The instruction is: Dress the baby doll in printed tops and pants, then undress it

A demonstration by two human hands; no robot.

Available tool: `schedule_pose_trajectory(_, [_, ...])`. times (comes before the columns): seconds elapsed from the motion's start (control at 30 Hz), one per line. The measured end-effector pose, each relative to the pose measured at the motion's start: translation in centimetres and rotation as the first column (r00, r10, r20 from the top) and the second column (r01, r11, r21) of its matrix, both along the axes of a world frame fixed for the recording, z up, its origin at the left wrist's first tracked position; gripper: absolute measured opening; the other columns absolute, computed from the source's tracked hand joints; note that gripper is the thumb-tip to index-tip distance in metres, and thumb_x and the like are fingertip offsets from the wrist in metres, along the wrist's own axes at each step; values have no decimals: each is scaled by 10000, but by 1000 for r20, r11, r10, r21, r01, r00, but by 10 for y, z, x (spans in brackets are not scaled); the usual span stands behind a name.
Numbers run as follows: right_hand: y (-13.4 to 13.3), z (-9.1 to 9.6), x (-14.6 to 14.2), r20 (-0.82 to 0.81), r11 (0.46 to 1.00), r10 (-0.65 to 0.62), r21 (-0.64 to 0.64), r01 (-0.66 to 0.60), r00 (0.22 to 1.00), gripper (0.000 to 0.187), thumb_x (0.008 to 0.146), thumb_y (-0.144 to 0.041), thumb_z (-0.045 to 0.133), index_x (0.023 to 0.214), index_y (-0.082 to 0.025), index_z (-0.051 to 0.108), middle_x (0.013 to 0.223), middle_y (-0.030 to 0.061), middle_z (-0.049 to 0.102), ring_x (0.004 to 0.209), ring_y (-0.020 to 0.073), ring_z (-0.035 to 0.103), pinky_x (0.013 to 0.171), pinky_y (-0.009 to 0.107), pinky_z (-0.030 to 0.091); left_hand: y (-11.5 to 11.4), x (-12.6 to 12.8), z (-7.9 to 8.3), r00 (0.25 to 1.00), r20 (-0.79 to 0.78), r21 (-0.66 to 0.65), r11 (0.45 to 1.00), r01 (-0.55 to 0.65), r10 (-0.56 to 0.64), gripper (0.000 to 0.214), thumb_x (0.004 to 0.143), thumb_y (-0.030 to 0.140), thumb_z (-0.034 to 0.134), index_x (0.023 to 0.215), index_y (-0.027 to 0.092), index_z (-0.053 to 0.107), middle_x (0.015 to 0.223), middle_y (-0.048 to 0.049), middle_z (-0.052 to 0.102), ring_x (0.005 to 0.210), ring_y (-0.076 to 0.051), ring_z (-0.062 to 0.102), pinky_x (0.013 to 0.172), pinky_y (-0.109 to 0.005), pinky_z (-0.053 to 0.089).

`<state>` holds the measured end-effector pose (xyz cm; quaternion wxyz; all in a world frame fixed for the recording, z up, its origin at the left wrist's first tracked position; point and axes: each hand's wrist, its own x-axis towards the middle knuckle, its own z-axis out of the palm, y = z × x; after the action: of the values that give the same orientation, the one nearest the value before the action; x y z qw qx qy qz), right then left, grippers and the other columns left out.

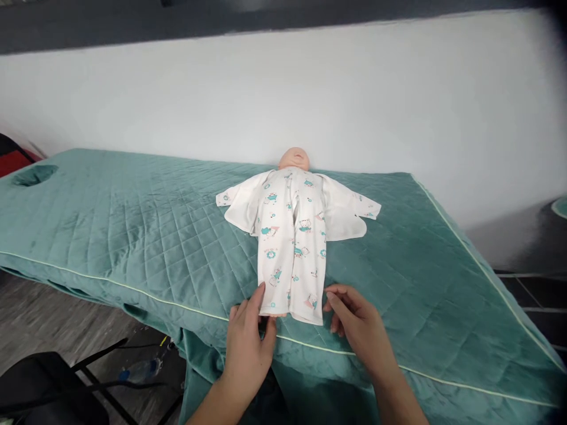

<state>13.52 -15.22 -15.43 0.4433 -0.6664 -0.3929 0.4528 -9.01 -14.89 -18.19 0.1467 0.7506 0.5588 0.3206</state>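
A baby doll (296, 157) lies on its back on the green quilted bed, its head toward the wall. White printed baby clothes cover it: a jacket (245, 203) with its sleeves and front flaps spread to both sides, and trousers (292, 254) laid straight over the body. My left hand (250, 336) is at the cuff of the left trouser leg, index finger along its side edge and thumb under the hem, closed on it. Beside the other cuff, my right hand (354, 321) has loosely curled fingers, with nothing visible in them. A sliver of the doll's skin shows below the left hem.
The green bed cover (146, 218) has a pale piped edge and a face hole (35, 175) at the far left. Behind stands a white wall (266, 100). On the floor at lower left are a black chair (48, 386) and a plastic bottle (142, 370).
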Motion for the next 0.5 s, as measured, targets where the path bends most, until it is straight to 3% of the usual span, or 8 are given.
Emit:
schedule_pose_trajectory(0.17, [0, -2, -1, -14, 1000, -10, 21, 10, 1000, 371, 891, -519, 642, 1080, -201, 620, 749, -10, 642, 464, 99, 553, 432, 227, 406, -4, -2, 0, 993, 117, 33, 999, -1, -3, 473, 944, 191, 550, 1410, 213, 470, 1004, -74, 700, 820, -210, 642, 724, -346, 521])
schedule_pose_trajectory(0.3, [1, 0, -2, -22, 999, -27, 22, 28, 999, 398, 870, -531, 656, 1066, -186, 624, 744, -3, 646, 459, 101, 552, 429, 229, 412, -12, -2, -5, 973, 233, 115, 993, -26, -1, 69, 944, 152, 541, 996, 192, 563, 784, -12, 595, 725, -165, 570, 677, -295, 462])
schedule_pose_trajectory(0.37, [1, 1, -3, -30, 999, -34, 24, 35, 999, 411, 855, -543, 669, 1047, -182, 630, 735, -1, 645, 450, 99, 545, 422, 228, 407, -16, 0, -6, 986, 147, 170, 984, 55, -81, 88, 943, 112, 527, 930, 194, 555, 744, 3, 580, 693, -157, 543, 683, -307, 418])
schedule_pose_trajectory(0.5, [0, 0, -2, -31, 999, -26, 33, 27, 999, 406, 855, -554, 672, 1021, -185, 642, 739, 3, 651, 452, 98, 546, 421, 226, 404, -19, 4, -8, 991, -74, 246, 961, 125, -110, 240, 941, 112, 554, 1160, 195, 603, 883, -40, 694, 773, -200, 587, 732, -354, 387])
